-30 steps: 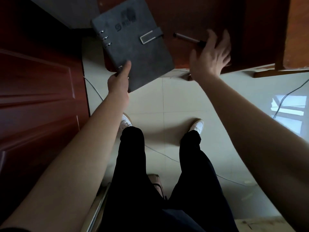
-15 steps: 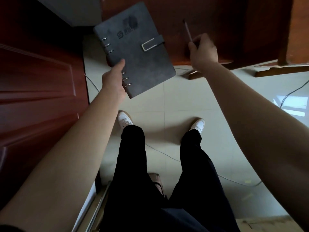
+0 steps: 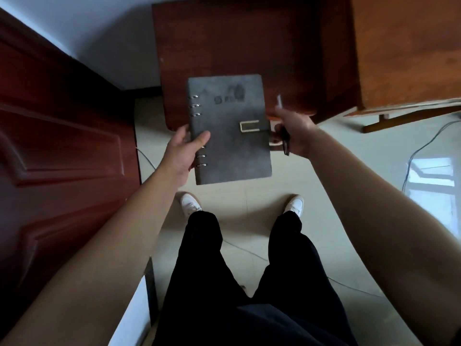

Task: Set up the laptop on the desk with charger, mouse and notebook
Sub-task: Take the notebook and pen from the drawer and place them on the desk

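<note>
Plainly, the left hand (image 3: 180, 152) grips the grey notebook (image 3: 229, 136) at its ringed spine, thumb on the cover, holding it in the air before the bench (image 3: 237, 41). The right hand (image 3: 295, 132) has its fingers curled round a dark pen (image 3: 285, 141) beside the clasp.

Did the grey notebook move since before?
Yes. The grey felt ring-bound notebook shifted right, away from the dark wooden cabinet's left edge, and turned straight.

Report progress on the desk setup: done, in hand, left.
Done: nothing shows as set down yet; no other task item is in view. In hand: the left hand grips the grey ring-bound notebook at its spine, above the wooden desk edge; the right hand holds a pen. Left: placing the notebook, then everything else.
</note>
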{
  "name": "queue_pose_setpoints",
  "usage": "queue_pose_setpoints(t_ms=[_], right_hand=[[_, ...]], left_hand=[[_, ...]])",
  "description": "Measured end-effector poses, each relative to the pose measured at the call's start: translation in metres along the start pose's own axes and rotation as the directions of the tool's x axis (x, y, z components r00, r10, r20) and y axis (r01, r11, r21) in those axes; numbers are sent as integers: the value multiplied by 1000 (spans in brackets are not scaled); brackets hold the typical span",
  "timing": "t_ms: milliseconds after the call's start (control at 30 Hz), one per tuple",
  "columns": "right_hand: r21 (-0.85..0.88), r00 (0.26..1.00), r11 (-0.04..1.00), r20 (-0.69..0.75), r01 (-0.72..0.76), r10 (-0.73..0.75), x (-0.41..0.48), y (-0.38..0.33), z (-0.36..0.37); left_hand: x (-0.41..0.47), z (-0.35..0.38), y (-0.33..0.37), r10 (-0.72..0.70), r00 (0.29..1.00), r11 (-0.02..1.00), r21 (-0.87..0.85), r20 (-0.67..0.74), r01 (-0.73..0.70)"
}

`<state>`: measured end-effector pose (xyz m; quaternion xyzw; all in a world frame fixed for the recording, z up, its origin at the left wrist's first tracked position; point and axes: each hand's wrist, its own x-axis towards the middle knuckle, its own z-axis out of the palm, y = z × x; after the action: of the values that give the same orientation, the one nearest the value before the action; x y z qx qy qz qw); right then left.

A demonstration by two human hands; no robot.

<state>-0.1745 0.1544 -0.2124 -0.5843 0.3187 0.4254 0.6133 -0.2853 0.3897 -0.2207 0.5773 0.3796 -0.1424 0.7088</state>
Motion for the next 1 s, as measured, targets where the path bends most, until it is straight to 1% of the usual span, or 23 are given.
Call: queue_pose_setpoints(t_ms=[100, 133, 200, 233, 333, 400, 433, 500, 567, 633, 733, 767, 867, 1000], right_hand=[[40, 995, 998, 78, 53, -56, -41, -1, -14], [68, 994, 997, 97, 47, -53, -51, 0, -16], [128, 990, 989, 104, 79, -92, -84, -3, -29], [130, 989, 987, 96, 97, -110, -100, -4, -36], [135, 984, 976, 21, 172, -177, -152, -6, -65], [196, 972, 952, -62, 233, -225, -192, -3, -94], [226, 965, 939, -93, 260, -244, -209, 0, -108], [289, 941, 897, -156, 333, -299, -249, 11, -139], [328, 923, 865, -199, 380, -330, -273, 24, -161], [382, 896, 813, -251, 440, -367, -299, 41, -192], [444, 864, 745, -316, 499, -391, -324, 70, -251], [453, 862, 736, -321, 503, -392, -328, 76, -265], [480, 861, 715, -315, 508, -400, -345, 102, -336], [483, 856, 707, -321, 516, -406, -372, 121, -421]], left_hand=[[-21, 15, 25, 87, 991, 992, 80, 97, -95], [-25, 18, 28, 98, 989, 988, 106, 109, -110], [-37, 33, 45, 136, 977, 971, 175, 162, -164], [-41, 40, 52, 135, 972, 963, 207, 190, -174], [-63, 72, 78, 92, 923, 930, 300, 375, -214], [-86, 106, 101, 29, 863, 906, 352, 505, -236], [-96, 121, 110, -10, 840, 902, 368, 543, -227], [-124, 160, 131, -82, 771, 884, 404, 631, -236], [-140, 190, 141, -186, 734, 864, 465, 653, -195], [-161, 228, 148, -292, 670, 834, 525, 682, -171], [-191, 292, 147, -372, 560, 842, 523, 740, -132], [-198, 305, 147, -394, 542, 844, 526, 742, -105], [-223, 375, 130, -447, 513, 842, 539, 733, -36], [-254, 473, 104, -462, 531, 828, 560, 711, -29]])
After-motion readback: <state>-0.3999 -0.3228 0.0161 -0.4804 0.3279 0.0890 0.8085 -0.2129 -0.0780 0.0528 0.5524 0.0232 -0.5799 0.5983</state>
